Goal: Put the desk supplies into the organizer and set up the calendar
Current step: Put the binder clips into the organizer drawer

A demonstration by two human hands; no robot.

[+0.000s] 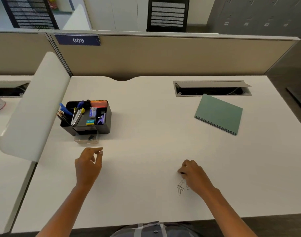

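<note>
On the white bench [146, 134], the left hand [88, 166] hovers in the lower left of centre, just below a small clear plastic drawer [87, 139] pulled out of the black plastic desk organizer [101, 120]. Its fingers are loosely curled with thumb and forefinger nearly meeting; whether they pinch anything is too small to tell. The right hand [192, 175], lower right of centre, has its fingers bent down onto the bench, fingertips touching the surface just above a few silver wire paper clips [180, 187]; I cannot tell whether it grips one. The organizer, left of centre, holds pens, pencils, a stapler and small boxes. A green spiral-bound calendar [219, 113] lies flat at the upper right, well apart from both hands.
</note>
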